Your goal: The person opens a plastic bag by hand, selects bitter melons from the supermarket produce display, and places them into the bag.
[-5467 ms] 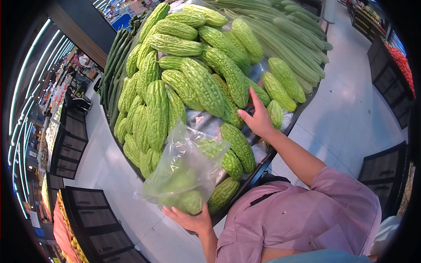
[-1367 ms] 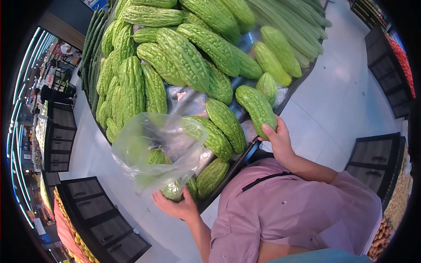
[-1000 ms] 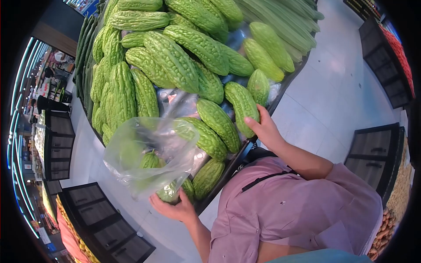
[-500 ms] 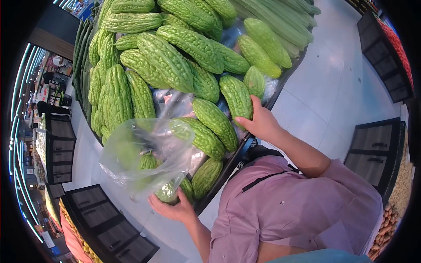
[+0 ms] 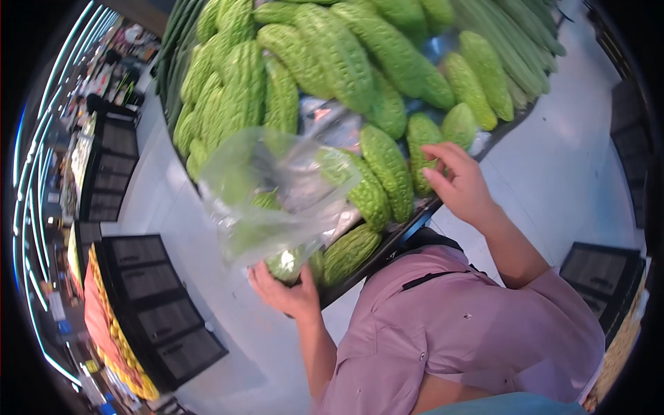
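My left hand (image 5: 289, 292) is curled around the bottom of a clear plastic bag (image 5: 228, 173), with the end of a green bitter melon (image 5: 283, 263) inside it against my fingers. The bag stands puffed up above the display, its mouth hard to make out. My right hand (image 5: 462, 181) hovers at the near edge of the display, fingers bent and apart, with nothing between them. Just beside its fingertips lies a bitter melon (image 5: 420, 138). Two more, a long bitter melon (image 5: 386, 169) and another bitter melon (image 5: 353, 252), rest between my hands.
A heap of bitter melons (image 5: 332, 55) fills the display behind the bag. Long ridged green gourds (image 5: 508, 41) lie at the right, dark green ones (image 5: 176, 55) at the left. The stand's dark rim (image 5: 370, 277) runs before my body. A dark cabinet (image 5: 162, 304) stands left.
My right hand has let go of the bitter melon and its fingers have lifted off. My left hand still holds the bagged one. The whole view has shifted.
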`<state>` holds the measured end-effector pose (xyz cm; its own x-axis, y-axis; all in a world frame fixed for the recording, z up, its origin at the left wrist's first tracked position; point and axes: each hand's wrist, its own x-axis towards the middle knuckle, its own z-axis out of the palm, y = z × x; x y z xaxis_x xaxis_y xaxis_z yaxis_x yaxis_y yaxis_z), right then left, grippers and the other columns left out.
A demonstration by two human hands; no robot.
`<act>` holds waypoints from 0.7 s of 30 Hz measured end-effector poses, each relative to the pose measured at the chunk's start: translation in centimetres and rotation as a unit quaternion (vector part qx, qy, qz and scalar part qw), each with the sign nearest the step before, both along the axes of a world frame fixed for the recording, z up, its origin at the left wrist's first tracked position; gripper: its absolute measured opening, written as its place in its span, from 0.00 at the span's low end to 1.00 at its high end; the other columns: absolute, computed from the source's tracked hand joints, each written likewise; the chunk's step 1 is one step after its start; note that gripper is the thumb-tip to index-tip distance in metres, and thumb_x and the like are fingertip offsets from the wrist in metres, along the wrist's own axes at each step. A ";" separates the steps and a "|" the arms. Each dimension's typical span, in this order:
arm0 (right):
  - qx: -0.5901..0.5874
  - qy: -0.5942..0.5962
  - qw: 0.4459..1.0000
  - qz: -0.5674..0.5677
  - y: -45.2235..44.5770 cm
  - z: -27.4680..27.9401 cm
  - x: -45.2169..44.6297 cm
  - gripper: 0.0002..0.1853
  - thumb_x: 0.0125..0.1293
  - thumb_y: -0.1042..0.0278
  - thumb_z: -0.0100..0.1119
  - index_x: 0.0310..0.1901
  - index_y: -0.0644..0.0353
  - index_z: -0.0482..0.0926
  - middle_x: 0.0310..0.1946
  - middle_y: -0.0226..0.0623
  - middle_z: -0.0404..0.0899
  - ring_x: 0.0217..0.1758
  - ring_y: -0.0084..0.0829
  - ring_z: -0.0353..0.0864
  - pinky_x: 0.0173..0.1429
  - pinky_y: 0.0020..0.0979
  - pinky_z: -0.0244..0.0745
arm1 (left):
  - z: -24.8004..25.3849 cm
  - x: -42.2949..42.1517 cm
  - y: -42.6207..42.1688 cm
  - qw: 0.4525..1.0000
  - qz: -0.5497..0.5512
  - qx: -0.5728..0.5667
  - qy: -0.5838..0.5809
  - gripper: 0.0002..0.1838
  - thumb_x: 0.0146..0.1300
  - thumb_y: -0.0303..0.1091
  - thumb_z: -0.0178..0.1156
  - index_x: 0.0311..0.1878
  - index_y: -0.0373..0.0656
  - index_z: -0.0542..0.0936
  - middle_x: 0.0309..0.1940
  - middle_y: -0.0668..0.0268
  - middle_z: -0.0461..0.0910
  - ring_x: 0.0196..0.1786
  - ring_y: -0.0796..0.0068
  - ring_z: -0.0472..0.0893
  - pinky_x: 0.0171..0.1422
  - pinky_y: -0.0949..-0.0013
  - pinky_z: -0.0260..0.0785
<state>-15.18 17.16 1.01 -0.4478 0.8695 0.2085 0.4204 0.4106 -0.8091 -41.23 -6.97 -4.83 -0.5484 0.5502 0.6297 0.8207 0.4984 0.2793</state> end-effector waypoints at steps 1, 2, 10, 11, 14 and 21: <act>-0.008 0.035 0.998 0.046 0.3 0.7 -0.9 0.18 0.66 0.73 0.65 0.58 0.63 0.79 0.46 0.40 0.81 0.39 0.34 0.82 0.44 0.31 0.77 | 0.0 0.1 0.1 1.000 -0.014 0.004 0.002 0.46 0.47 0.35 0.78 0.70 0.36 0.69 0.66 0.50 0.73 0.70 0.40 0.68 0.75 0.45 0.58; -0.015 0.069 0.993 0.090 0.6 1.4 -1.9 0.17 0.66 0.75 0.63 0.56 0.64 0.80 0.44 0.40 0.82 0.38 0.32 0.81 0.43 0.30 0.76 | 0.0 0.1 0.1 0.999 -0.030 0.009 0.004 0.45 0.48 0.34 0.78 0.70 0.36 0.69 0.65 0.50 0.74 0.70 0.40 0.69 0.75 0.44 0.59; 0.058 -0.009 0.913 0.403 3.2 5.0 -14.1 0.13 0.68 0.71 0.60 0.52 0.63 0.83 0.43 0.45 0.84 0.47 0.44 0.83 0.52 0.38 0.77 | -1.5 1.3 -0.7 0.999 -0.005 0.019 0.037 0.44 0.49 0.31 0.75 0.70 0.40 0.66 0.66 0.53 0.73 0.69 0.44 0.71 0.71 0.46 0.58; 0.060 -0.009 0.910 0.411 3.4 4.8 -15.6 0.13 0.68 0.71 0.60 0.52 0.63 0.83 0.43 0.45 0.84 0.47 0.44 0.83 0.52 0.38 0.77 | -1.6 1.4 -0.7 0.999 -0.007 0.023 0.035 0.43 0.49 0.31 0.75 0.70 0.40 0.66 0.66 0.53 0.74 0.69 0.44 0.71 0.71 0.46 0.58; 0.088 0.052 0.857 0.505 2.4 3.5 -19.7 0.12 0.65 0.68 0.62 0.47 0.61 0.85 0.42 0.46 0.85 0.48 0.47 0.83 0.54 0.40 0.77 | -1.6 1.5 -0.9 0.999 -0.004 0.031 0.029 0.43 0.48 0.30 0.74 0.69 0.41 0.67 0.66 0.53 0.73 0.69 0.44 0.71 0.71 0.46 0.57; 0.361 -0.065 0.802 0.471 -1.2 2.0 -24.3 0.24 0.64 0.57 0.62 0.58 0.62 0.79 0.51 0.43 0.82 0.52 0.46 0.81 0.62 0.48 0.73 | -1.8 1.7 -0.8 0.999 -0.014 0.032 0.027 0.43 0.48 0.29 0.74 0.69 0.42 0.67 0.66 0.52 0.73 0.68 0.44 0.71 0.71 0.45 0.57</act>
<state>-39.46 16.01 3.02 -0.8939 -0.1943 0.4039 -0.2909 0.9371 -0.1930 -39.56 -7.73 -6.63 -0.4986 0.5229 0.6914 0.8483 0.4582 0.2652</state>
